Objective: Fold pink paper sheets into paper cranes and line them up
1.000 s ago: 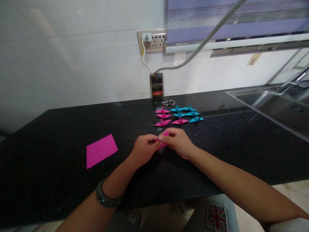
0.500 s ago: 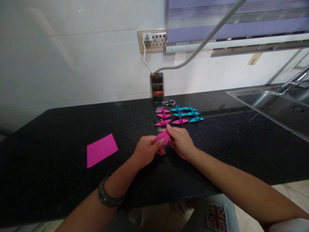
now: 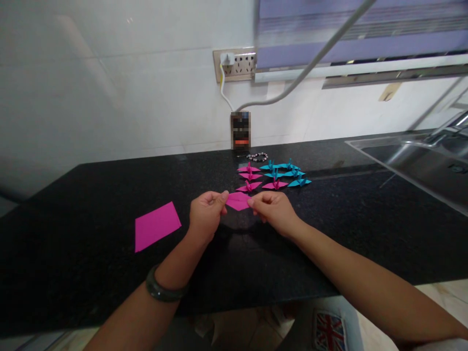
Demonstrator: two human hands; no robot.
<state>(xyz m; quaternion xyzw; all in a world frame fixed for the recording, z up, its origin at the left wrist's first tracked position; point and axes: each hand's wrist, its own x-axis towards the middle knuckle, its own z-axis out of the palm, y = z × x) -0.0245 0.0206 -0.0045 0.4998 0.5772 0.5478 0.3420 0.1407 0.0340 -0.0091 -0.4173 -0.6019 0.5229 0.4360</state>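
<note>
Between my two hands is a folded piece of pink origami paper (image 3: 238, 201), held just above the black counter. My left hand (image 3: 207, 213) pinches its left end between thumb and fingers. At the right end, my right hand (image 3: 274, 210) grips it the same way. Right behind it stand several finished paper cranes: a pink crane (image 3: 249, 186) and others like it on the left, and a blue crane (image 3: 300, 182) among more blue ones on the right. A flat stack of pink paper (image 3: 157, 226) lies left of my left hand.
A beaded bracelet (image 3: 258, 157) lies behind the cranes. Against the wall leans a blurred-out upright object (image 3: 241, 130), below a socket strip (image 3: 236, 65) with a plugged-in white cable. A steel sink (image 3: 420, 156) is set into the counter (image 3: 91, 195) at the right.
My hands have moved apart, the left one shifting left. The pink paper, earlier partly covered by my fingers, is now stretched level between them. The view has shifted slightly.
</note>
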